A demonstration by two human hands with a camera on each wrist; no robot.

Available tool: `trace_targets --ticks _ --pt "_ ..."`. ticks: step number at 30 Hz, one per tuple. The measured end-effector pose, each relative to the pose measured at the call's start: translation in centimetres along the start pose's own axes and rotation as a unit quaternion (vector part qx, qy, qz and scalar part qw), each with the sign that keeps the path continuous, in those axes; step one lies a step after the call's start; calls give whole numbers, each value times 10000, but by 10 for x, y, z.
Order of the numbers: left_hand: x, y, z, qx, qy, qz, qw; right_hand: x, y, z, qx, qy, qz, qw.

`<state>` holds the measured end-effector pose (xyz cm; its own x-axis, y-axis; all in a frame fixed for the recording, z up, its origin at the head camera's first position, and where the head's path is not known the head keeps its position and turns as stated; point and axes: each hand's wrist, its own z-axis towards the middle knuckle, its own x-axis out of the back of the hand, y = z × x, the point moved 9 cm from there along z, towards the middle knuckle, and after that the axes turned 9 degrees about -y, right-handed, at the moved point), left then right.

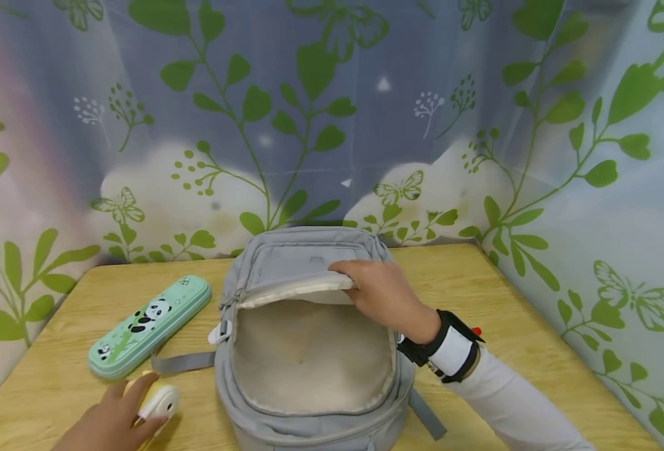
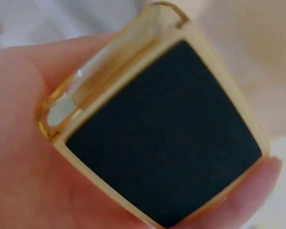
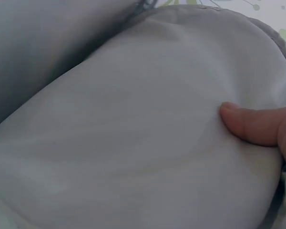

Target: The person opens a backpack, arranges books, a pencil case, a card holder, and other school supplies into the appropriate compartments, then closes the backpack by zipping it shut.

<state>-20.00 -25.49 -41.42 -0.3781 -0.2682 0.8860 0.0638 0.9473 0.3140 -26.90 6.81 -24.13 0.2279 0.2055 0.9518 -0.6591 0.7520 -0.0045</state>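
Observation:
A grey backpack (image 1: 315, 357) lies on the table with its front flap unzipped and folded up, showing a beige lining. My right hand (image 1: 388, 297) grips the edge of that flap; in the right wrist view its thumb (image 3: 250, 125) presses on the pale inner cloth (image 3: 133, 119). Low at the left, my left hand (image 1: 112, 413) holds a small yellow and white pencil sharpener (image 1: 161, 403). The left wrist view shows the sharpener's dark square base (image 2: 167, 133) and a clear compartment at its side, with fingers around it.
A mint green panda pencil case (image 1: 150, 326) lies on the wooden table (image 1: 461, 282) left of the backpack. Grey straps (image 1: 426, 413) stick out at both sides of the bag. Behind hangs a leaf-patterned curtain (image 1: 309, 125), which also closes in both sides.

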Motion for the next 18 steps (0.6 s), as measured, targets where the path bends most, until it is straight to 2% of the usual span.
trace_targets --ticks 2,4,7,10,13,16,18 --pt "24 26 -3 -347 94 -196 9992 5 0 3 -22 80 -31 10000" --pt "44 57 -4 -842 178 -446 9953 10 0 6 -38 164 -41 9998" --pt "59 112 -1 -1545 -45 -830 9845 16 -1 11 -65 228 -53 9997" --pt "58 169 10 -2123 -244 -800 9736 19 -1 15 -104 252 -106 9996" --pt "54 219 30 -2639 181 -140 9643 23 -2 17 -149 352 -169 9991" --pt "50 253 58 -2981 710 332 9513 27 -3 18 -137 468 -153 9987" --pt "47 265 82 -3056 864 272 9478 29 -5 19 -96 512 -104 9986"
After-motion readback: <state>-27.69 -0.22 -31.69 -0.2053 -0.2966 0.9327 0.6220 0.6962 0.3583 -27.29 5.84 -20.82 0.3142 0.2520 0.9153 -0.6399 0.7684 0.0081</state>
